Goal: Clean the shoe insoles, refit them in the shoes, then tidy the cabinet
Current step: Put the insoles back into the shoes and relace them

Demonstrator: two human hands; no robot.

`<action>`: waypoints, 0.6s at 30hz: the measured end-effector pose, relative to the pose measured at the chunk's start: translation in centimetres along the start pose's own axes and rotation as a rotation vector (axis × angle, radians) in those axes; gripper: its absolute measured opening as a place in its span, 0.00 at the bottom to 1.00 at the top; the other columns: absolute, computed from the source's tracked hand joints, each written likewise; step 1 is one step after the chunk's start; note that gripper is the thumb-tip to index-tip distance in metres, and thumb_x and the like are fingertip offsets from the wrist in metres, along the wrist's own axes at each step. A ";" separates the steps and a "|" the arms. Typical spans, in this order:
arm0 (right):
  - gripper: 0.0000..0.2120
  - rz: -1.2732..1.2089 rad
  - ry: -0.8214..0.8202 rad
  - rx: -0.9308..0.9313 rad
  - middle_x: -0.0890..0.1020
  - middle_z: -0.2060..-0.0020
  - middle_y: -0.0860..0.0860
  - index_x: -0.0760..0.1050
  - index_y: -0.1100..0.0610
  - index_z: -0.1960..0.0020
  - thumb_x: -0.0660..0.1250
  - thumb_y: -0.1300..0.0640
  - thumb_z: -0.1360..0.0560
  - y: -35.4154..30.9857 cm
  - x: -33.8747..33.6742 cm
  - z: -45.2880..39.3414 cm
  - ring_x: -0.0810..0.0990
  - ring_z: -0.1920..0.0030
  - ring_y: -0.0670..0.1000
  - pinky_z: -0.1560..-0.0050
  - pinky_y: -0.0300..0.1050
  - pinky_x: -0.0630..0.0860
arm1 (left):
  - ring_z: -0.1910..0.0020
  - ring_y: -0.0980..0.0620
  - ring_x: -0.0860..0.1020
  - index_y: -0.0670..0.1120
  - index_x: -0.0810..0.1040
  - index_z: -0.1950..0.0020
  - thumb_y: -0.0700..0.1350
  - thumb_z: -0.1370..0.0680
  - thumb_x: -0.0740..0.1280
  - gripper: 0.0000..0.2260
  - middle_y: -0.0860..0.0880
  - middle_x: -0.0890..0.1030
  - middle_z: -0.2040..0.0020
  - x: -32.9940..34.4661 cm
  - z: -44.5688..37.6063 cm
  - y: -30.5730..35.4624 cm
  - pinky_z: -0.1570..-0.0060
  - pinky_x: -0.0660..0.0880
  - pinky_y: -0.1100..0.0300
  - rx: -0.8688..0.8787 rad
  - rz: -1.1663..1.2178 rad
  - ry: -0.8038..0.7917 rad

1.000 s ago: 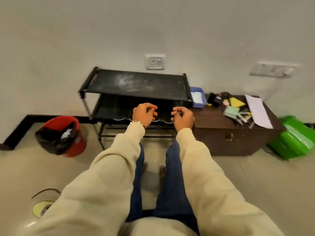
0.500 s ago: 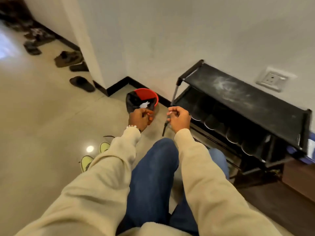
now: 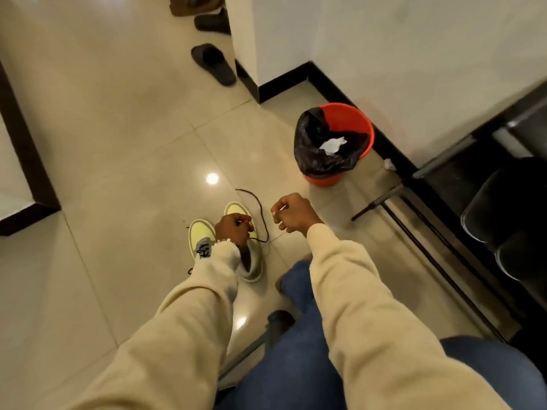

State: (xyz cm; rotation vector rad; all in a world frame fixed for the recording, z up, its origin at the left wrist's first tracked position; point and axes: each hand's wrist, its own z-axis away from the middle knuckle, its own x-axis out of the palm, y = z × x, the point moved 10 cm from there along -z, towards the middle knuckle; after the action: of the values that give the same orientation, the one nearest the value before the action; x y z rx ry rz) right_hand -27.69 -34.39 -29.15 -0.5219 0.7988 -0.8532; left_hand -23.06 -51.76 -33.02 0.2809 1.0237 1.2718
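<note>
Both hands over the pale yellow-green sneakers (image 3: pixel 225 232) on the tiled floor (image 3: pixel 118 173).
Left hand (image 3: pixel 233 230) reaches down, fingers curled around the black shoelace (image 3: pixel 262 214); right hand (image 3: pixel 291 213) hovers beside, fingers curled, holding nothing visible.

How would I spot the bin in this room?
Find the white wall's black skirting board. On the floor tiles against it, left of the black shoe rack, stands the bin. It is the only bright red thing, lined with a black bag holding white paper.
</note>
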 end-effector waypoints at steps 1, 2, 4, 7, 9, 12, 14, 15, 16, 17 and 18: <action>0.05 0.047 -0.028 0.021 0.82 0.58 0.58 0.78 0.60 0.55 0.64 0.63 0.27 0.6 1.1 -1.2 0.79 0.66 0.54 0.65 0.44 0.77 | 0.60 0.46 0.81 0.42 0.83 0.49 0.36 0.25 0.61 0.12 0.46 0.83 0.60 0.0 -1.0 -1.7 0.56 0.79 0.57 -0.053 -0.001 0.008; 0.05 0.095 -0.048 0.043 0.82 0.57 0.58 0.78 0.60 0.54 0.63 0.62 0.26 1.3 2.5 -2.8 0.81 0.63 0.56 0.61 0.47 0.79 | 0.58 0.44 0.81 0.44 0.83 0.51 0.38 0.25 0.62 0.11 0.45 0.83 0.59 0.2 -2.3 -3.6 0.55 0.79 0.56 -0.106 -0.007 0.004; 0.08 0.225 -0.085 0.074 0.82 0.53 0.59 0.78 0.62 0.51 0.62 0.61 0.26 3.2 5.2 -5.4 0.81 0.56 0.60 0.55 0.50 0.80 | 0.55 0.39 0.82 0.45 0.82 0.58 0.40 0.26 0.64 0.07 0.40 0.84 0.56 1.2 -5.0 -7.7 0.52 0.80 0.47 -0.212 -0.022 -0.039; 0.10 0.423 -0.242 0.079 0.79 0.49 0.60 0.75 0.63 0.45 0.61 0.60 0.24 5.4 10.2 -7.6 0.78 0.54 0.59 0.58 0.46 0.73 | 0.52 0.39 0.81 0.49 0.74 0.68 0.38 0.25 0.65 0.12 0.40 0.82 0.56 2.8 -7.4 -13.5 0.48 0.79 0.47 -0.318 -0.164 -0.129; 0.12 0.430 -0.315 0.087 0.78 0.45 0.60 0.73 0.63 0.41 0.63 0.59 0.23 6.4 13.3 -8.8 0.78 0.49 0.60 0.54 0.47 0.73 | 0.52 0.42 0.80 0.45 0.77 0.64 0.39 0.24 0.63 0.10 0.41 0.81 0.55 3.3 -7.5 -15.4 0.49 0.77 0.53 -0.374 -0.225 -0.153; 0.14 0.381 -0.267 0.135 0.78 0.43 0.61 0.73 0.64 0.41 0.64 0.58 0.23 8.3 16.0 -10.7 0.77 0.43 0.60 0.51 0.44 0.72 | 0.46 0.40 0.78 0.39 0.81 0.50 0.40 0.22 0.60 0.10 0.40 0.81 0.47 4.3 -8.2 -17.8 0.44 0.74 0.53 -0.424 -0.276 -0.196; 0.16 0.345 -0.203 0.205 0.78 0.42 0.61 0.73 0.65 0.40 0.65 0.57 0.24 10.3 17.2 -11.9 0.77 0.42 0.61 0.48 0.46 0.74 | 0.44 0.40 0.76 0.44 0.76 0.59 0.40 0.21 0.59 0.10 0.41 0.79 0.49 4.9 -9.1 -18.7 0.44 0.71 0.53 -0.428 -0.292 -0.223; 0.16 0.334 -0.187 0.236 0.78 0.42 0.61 0.73 0.64 0.39 0.66 0.57 0.24 11.3 17.7 -12.2 0.77 0.42 0.60 0.47 0.46 0.75 | 0.43 0.40 0.75 0.46 0.74 0.61 0.40 0.20 0.58 0.11 0.40 0.78 0.48 5.2 -9.5 -19.1 0.42 0.70 0.53 -0.429 -0.300 -0.234; 0.16 0.329 -0.184 0.250 0.79 0.42 0.61 0.74 0.64 0.39 0.66 0.57 0.24 12.1 18.2 -12.5 0.77 0.42 0.60 0.48 0.46 0.75 | 0.39 0.40 0.73 0.45 0.76 0.56 0.40 0.19 0.56 0.10 0.39 0.77 0.43 5.7 -9.7 -19.1 0.40 0.68 0.54 -0.434 -0.285 -0.248; 0.16 0.331 -0.184 0.252 0.79 0.43 0.60 0.74 0.63 0.39 0.66 0.57 0.24 12.9 18.9 -12.8 0.78 0.43 0.60 0.48 0.46 0.75 | 0.35 0.41 0.71 0.41 0.77 0.46 0.39 0.19 0.55 0.11 0.38 0.75 0.36 6.1 -10.1 -19.2 0.38 0.67 0.55 -0.419 -0.254 -0.255; 0.16 0.331 -0.174 0.252 0.79 0.43 0.60 0.75 0.63 0.39 0.66 0.56 0.24 13.4 19.3 -13.1 0.78 0.43 0.59 0.48 0.46 0.75 | 0.32 0.42 0.69 0.39 0.73 0.36 0.38 0.19 0.55 0.14 0.39 0.71 0.32 6.6 -10.4 -19.2 0.36 0.66 0.56 -0.415 -0.205 -0.252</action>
State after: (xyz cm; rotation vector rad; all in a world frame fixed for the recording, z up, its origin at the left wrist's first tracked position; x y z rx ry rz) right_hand -24.11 -43.86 -54.03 -0.2278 0.5866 -0.5820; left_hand -18.80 -55.94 -55.06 0.0136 0.5416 1.1951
